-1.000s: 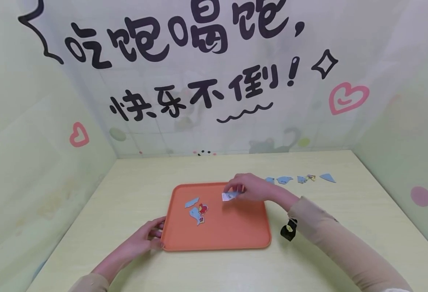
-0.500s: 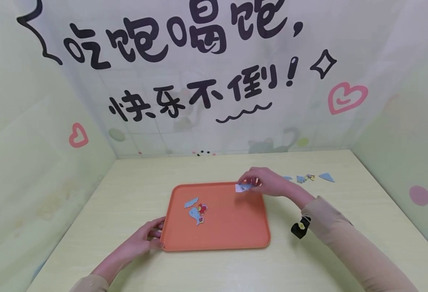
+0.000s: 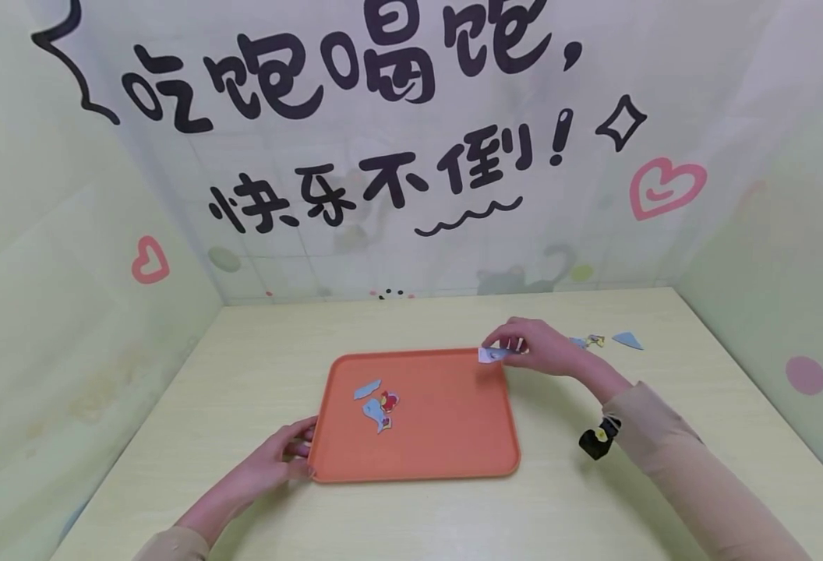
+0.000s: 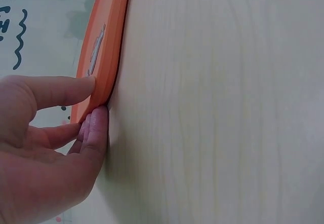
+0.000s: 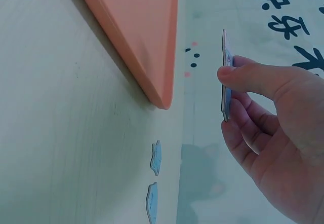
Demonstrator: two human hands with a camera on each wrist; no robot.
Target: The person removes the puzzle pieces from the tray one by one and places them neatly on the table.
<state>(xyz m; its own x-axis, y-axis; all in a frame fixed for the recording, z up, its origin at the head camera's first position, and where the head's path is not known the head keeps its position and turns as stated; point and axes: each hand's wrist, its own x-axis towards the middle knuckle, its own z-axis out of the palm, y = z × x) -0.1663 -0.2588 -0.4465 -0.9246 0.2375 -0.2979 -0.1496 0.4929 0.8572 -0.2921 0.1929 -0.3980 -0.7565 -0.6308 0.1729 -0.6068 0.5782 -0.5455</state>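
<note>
An orange tray [image 3: 439, 444] lies on the table. My left hand [image 3: 278, 453] grips its near left corner, thumb on the rim [image 4: 101, 84] and fingers against the outer side in the left wrist view. Above the tray's far right corner, my right hand [image 3: 543, 347] pinches a flat puzzle piece [image 3: 490, 355], pale blue and whitish; the right wrist view shows the piece [image 5: 227, 102] edge-on between thumb and fingers. On the tray's left part lie a blue strip-like piece [image 3: 367, 389] and a cluster of blue and red pieces [image 3: 375, 413].
Beyond the tray on the right, loose pieces lie in a row: a blue triangle [image 3: 627, 340], a yellowish one [image 3: 596, 340], and blue ones [image 5: 156, 158] near the tray corner in the right wrist view. A black object [image 3: 599, 439] hangs by my right sleeve. Printed curtains surround the table.
My right hand has moved right and slightly away, carrying the puzzle piece from above the tray's middle right to its far right corner. The left hand and the pieces on the tray stay put.
</note>
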